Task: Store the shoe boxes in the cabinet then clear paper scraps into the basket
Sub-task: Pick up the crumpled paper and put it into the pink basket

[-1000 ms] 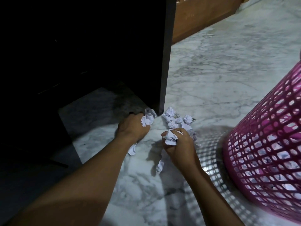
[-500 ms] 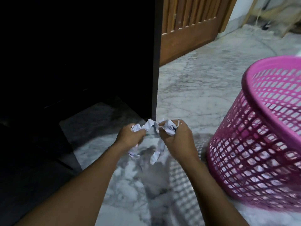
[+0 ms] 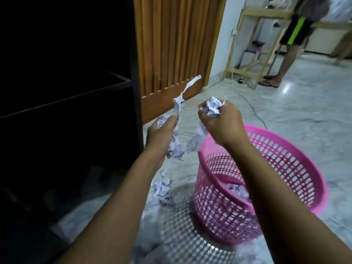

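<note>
My left hand is closed around white crumpled paper scraps, and a long twisted strip sticks up out of its fist. My right hand grips another wad of paper scraps, with a piece dangling below it. Both hands are raised above the floor, the right one over the near-left rim of the pink plastic basket. More scraps lie inside the basket. A small pile of loose scraps stays on the marble floor left of the basket. The dark cabinet fills the left; its inside is too dark to see.
A slatted wooden door stands behind the cabinet. Another person's legs are at the back right beside a wooden frame shelf. A cable runs across the marble floor behind the basket.
Both hands lifted off the floor with paper scraps in them and moved up and right toward the basket. The view tilted up, showing the basket's opening and the room behind.
</note>
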